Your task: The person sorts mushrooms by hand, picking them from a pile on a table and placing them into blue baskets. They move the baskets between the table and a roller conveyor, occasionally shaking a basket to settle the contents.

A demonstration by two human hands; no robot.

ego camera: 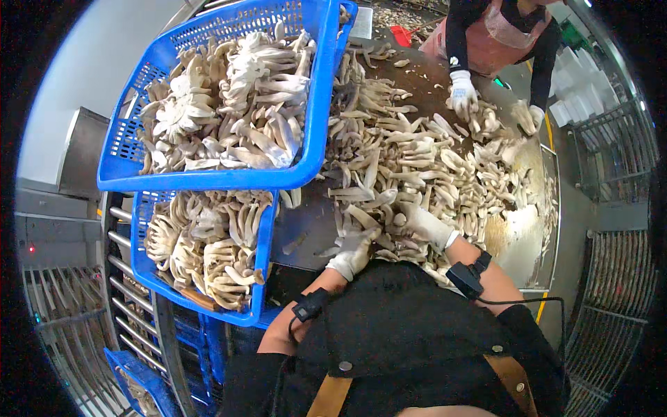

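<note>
A thick heap of long-stemmed pale mushrooms (417, 151) covers much of the metal worktable (307, 237) before me. In a white glove, my left hand (354, 253) is at the heap's near edge, its fingers against mushroom stems. My right hand (428, 225), also gloved, reaches into the heap just to the right, with its fingertips partly hidden among the stems. Whether either hand grips a mushroom is not plain. To the left, a large blue plastic basket (219, 180) holds clumped mushrooms, above a second blue basket (264, 250) of clusters.
Across the table, a co-worker's gloved hand (462, 96) touches mushrooms; their other hand (535, 115) is beside a clump. A brown wooden handle (198, 299) lies in the lower basket. Metal rack bars (130, 281) stand at left. A black cable (536, 301) runs from my right wrist.
</note>
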